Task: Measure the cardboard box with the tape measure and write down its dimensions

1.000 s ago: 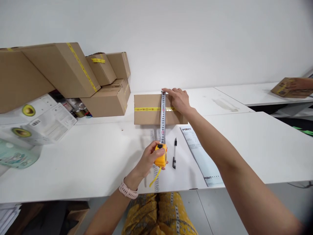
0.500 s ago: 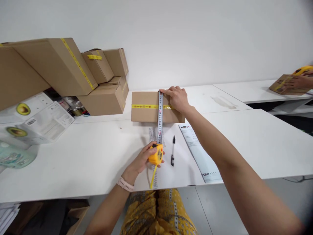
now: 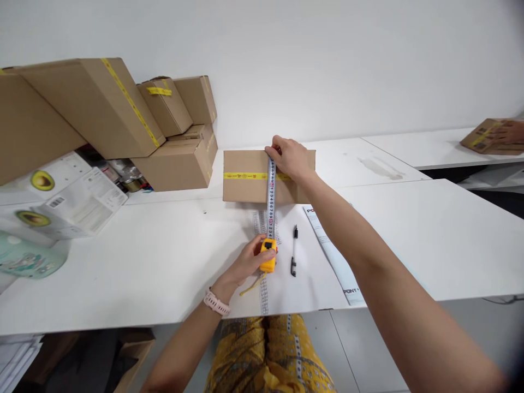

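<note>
A cardboard box with a strip of yellow tape lies on the white table in front of me. Across its top runs the pulled-out blade of a yellow tape measure. My left hand is closed around the tape measure's case, nearer to me than the box, its thumb on top. My right hand pinches the blade's end at the box's far edge. A black-capped pen and a printed PONY paper lie to the right of the case, the paper partly covered by my right forearm.
Cardboard boxes are stacked at the left by the wall. Before them are a white carton with avocado pictures and a light green bottle. At far right, another person's hand touches a taped box.
My right hand has changed from a pointing finger pressing the blade to a pinch on its end. My left hand has turned the case so its top faces up.
</note>
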{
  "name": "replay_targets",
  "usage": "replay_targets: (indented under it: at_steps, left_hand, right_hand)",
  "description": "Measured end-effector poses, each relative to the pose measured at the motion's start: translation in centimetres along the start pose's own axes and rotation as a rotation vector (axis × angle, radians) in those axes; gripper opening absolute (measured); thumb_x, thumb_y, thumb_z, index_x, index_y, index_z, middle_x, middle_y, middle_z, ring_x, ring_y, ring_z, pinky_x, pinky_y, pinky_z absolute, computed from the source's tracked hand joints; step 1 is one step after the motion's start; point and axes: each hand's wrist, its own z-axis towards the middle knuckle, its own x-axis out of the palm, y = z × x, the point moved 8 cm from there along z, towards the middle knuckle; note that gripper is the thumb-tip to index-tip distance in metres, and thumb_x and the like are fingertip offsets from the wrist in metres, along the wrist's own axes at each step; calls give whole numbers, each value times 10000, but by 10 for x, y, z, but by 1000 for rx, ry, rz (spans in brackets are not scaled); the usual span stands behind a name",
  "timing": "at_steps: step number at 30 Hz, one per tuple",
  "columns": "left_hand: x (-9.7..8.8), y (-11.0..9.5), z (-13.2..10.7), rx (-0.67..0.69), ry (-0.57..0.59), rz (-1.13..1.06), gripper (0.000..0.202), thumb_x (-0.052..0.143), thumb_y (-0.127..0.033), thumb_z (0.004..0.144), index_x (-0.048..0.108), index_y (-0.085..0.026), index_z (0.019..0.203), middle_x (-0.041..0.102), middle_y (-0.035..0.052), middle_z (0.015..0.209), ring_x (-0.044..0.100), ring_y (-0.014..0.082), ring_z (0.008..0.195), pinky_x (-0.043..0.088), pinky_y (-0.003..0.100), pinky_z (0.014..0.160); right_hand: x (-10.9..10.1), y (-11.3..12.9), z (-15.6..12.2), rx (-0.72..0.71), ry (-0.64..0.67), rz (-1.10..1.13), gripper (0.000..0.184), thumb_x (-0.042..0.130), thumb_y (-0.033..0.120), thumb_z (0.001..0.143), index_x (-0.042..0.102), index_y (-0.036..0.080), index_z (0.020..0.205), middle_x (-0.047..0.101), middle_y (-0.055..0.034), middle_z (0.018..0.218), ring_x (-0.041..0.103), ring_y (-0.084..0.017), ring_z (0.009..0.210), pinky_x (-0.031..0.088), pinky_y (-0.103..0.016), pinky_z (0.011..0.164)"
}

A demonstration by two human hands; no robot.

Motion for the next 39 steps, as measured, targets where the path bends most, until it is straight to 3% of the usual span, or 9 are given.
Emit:
replay_targets:
  at_steps: [6, 14, 20, 26, 33, 36, 39]
  left_hand:
    - [-4, 3, 3, -24, -5, 21, 527, 823, -457, 812, 548, -195, 1177, 629, 65, 1084, 650, 159, 882, 530, 296, 744]
    - [-1, 1, 1, -47, -34, -16, 589, 847, -463, 775, 528, -203, 1196, 639, 69, 1061, 652, 173, 864, 539, 289, 689]
    - [-6, -6, -37, -12, -46, -67, 582, 813, -472, 806, 548, -218, 1257, 664, 94, 1120, 694, 223, 931, 556, 318, 761]
    - [-17, 4, -83, 79, -138, -17, 638, 799, -496, 806, 563, -225, 1333, 678, 98, 1142, 675, 252, 992, 545, 320, 826]
    - [-14, 13, -84, 88, -116, 21, 655, 799, -508, 796, 571, -217, 1337, 678, 93, 1136, 637, 233, 981, 522, 297, 842]
    - [-14, 14, -85, 83, -100, 20, 667, 788, -514, 802, 556, -218, 1352, 665, 96, 1145, 630, 239, 996, 515, 298, 846]
    - [-7, 14, -92, 52, -27, 70, 672, 779, -518, 799, 555, -222, 1359, 651, 83, 1116, 615, 234, 978, 504, 297, 832]
  right_hand:
    - [-3, -2, 1, 16, 11, 20, 286, 406, 395, 1006, 632, 231, 942, 693, -93, 861, 553, -246, 777, 348, -354, 655]
    - [4, -7, 3, 1, -7, 6, 354, 363, 451, 1024, 631, 229, 959, 683, -94, 855, 549, -248, 778, 360, -361, 675]
    - [16, -5, -7, -93, -22, -125, 535, 133, 440, 1069, 628, 240, 1077, 647, -119, 848, 550, -310, 904, 375, -448, 794]
    - [25, 7, -49, -95, -35, -153, 571, 191, 567, 1042, 627, 210, 1135, 642, -176, 1012, 533, -379, 1072, 363, -537, 915]
    - [55, 5, -100, -200, 61, -77, 509, 328, 575, 1027, 627, 232, 1255, 640, -147, 1344, 542, -337, 1205, 353, -505, 1030]
    - [37, 5, -121, -125, -63, 65, 469, 338, 513, 1040, 641, 240, 1273, 655, -129, 1355, 545, -314, 1267, 368, -498, 1060]
    - [11, -8, -153, 115, -177, 332, 530, 251, 547, 1049, 655, 274, 1256, 716, -118, 1199, 651, -286, 1093, 486, -471, 914]
